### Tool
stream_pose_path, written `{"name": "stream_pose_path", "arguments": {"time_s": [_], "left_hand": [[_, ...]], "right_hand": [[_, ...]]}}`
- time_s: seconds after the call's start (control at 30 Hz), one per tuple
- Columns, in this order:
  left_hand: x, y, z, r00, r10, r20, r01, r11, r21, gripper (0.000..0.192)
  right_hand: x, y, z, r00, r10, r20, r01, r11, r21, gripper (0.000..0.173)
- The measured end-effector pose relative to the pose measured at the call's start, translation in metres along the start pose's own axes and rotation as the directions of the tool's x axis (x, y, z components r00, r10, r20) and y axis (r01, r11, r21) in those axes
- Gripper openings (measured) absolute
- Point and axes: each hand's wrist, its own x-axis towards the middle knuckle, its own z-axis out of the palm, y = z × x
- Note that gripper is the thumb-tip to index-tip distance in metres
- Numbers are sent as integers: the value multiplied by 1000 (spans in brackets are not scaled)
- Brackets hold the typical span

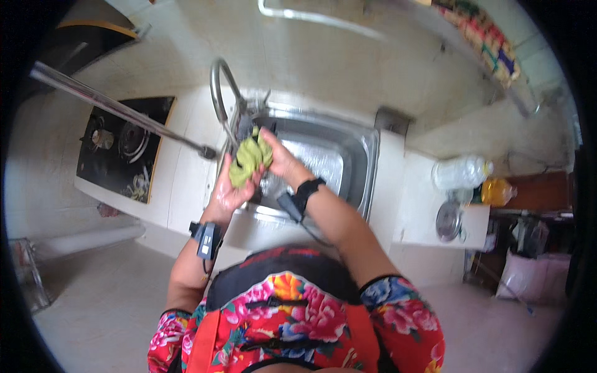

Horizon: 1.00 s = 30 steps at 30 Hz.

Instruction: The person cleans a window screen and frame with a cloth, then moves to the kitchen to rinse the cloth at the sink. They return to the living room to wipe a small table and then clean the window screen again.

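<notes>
A crumpled yellow-green cloth (251,160) is held between my two hands over the left side of a stainless steel sink (357,163). My left hand (228,186) grips its lower left part, and the skin looks wet. On the cloth's upper right side, my right hand (278,158) has hold of it. The curved metal faucet (215,91) arches just above and left of the cloth, its spout end close to my fingers. Water glistens on the sink's bottom. Whether water is running from the spout, I cannot tell.
Left of the sink lies a black gas hob (126,144); a metal pole (116,107) crosses the view above it. On the right counter are a large clear plastic bottle (459,172), a bottle of yellow liquid (496,192) and a round glass-like lid or dish (448,221).
</notes>
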Motion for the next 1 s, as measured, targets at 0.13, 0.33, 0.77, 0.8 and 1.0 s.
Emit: {"name": "stream_pose_path", "arguments": {"time_s": [0.13,0.33,0.77,0.8,1.0], "left_hand": [[3,4,7,952,237,-192,10,606,795,54],[27,-6,-14,810,565,157,139,-445,885,58],[27,0,-34,616,746,252,275,-504,819,75],[22,-3,-31,650,714,260,226,-508,831,73],[-40,30,-22,685,683,255,161,-484,860,38]], "right_hand": [[16,-13,12,990,-29,-135,-37,889,-457,26],[32,-6,-2,943,-302,-140,-102,138,-985,50],[-17,25,-5,927,178,-330,-249,951,-185,66],[-16,30,-7,938,238,-252,-272,956,-107,60],[-13,34,-17,954,155,-258,-150,988,38,40]]}}
